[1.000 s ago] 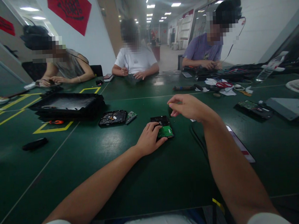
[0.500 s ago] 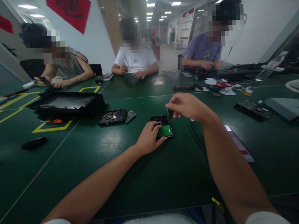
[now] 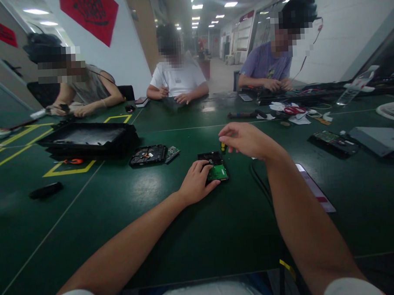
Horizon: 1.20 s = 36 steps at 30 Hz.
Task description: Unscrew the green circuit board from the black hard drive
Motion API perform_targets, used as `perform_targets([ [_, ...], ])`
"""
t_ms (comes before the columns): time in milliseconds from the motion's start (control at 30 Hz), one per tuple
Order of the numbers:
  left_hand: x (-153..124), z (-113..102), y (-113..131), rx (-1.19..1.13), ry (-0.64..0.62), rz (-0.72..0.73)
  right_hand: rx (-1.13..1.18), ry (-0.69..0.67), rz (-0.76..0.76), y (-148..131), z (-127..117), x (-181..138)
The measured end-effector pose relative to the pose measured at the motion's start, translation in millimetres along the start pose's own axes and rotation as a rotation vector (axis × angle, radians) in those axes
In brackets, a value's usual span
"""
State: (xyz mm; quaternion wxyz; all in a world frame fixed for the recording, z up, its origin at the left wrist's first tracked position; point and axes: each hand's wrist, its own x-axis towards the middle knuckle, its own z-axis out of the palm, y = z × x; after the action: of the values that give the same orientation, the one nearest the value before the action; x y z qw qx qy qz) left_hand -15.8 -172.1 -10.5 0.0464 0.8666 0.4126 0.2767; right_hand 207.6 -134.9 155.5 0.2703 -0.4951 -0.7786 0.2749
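Observation:
My left hand [image 3: 196, 182] rests on a hard drive lying on the table, its fingers and thumb gripping the near part. The drive's green circuit board [image 3: 219, 172] shows beside the fingertips, and its black casing [image 3: 213, 157] lies beyond. My right hand [image 3: 240, 137] is bent over the drive's far right corner, thumb and forefinger pinched near the top of a small yellow-and-black screwdriver [image 3: 223, 147]. The screwdriver points down at the drive's edge; its tip is too small to make out.
Left of the drive lie another hard drive [image 3: 148, 155] and a loose circuit board [image 3: 173, 153]. Black trays [image 3: 88, 139] are stacked farther left, near a black tool [image 3: 46, 190]. A phone [image 3: 314, 188], a cable [image 3: 260, 179] and another drive [image 3: 334, 143] lie right. Several people sit opposite.
My right fingers have shifted slightly on the screwdriver, and more of its yellow part shows below them. My left hand and the drive have stayed put.

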Motion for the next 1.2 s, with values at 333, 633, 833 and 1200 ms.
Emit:
perform_targets([
  [333,0.4,0.4,0.3,0.008,-0.004,0.002,-0.019,-0.006,-0.032,0.9,0.7,2.2],
  [633,1.1,-2.0,2.3,0.012,-0.014,-0.003,0.08,-0.026,0.077,-3.0,1.4,-1.0],
  [833,0.6,-0.3,0.5,0.003,-0.011,-0.008,0.026,-0.002,0.002,-1.3,0.3,0.5],
  [1200,0.5,-2.0,0.9,-0.007,-0.014,-0.007,-0.09,0.073,0.006,3.6,-5.1,0.4],
])
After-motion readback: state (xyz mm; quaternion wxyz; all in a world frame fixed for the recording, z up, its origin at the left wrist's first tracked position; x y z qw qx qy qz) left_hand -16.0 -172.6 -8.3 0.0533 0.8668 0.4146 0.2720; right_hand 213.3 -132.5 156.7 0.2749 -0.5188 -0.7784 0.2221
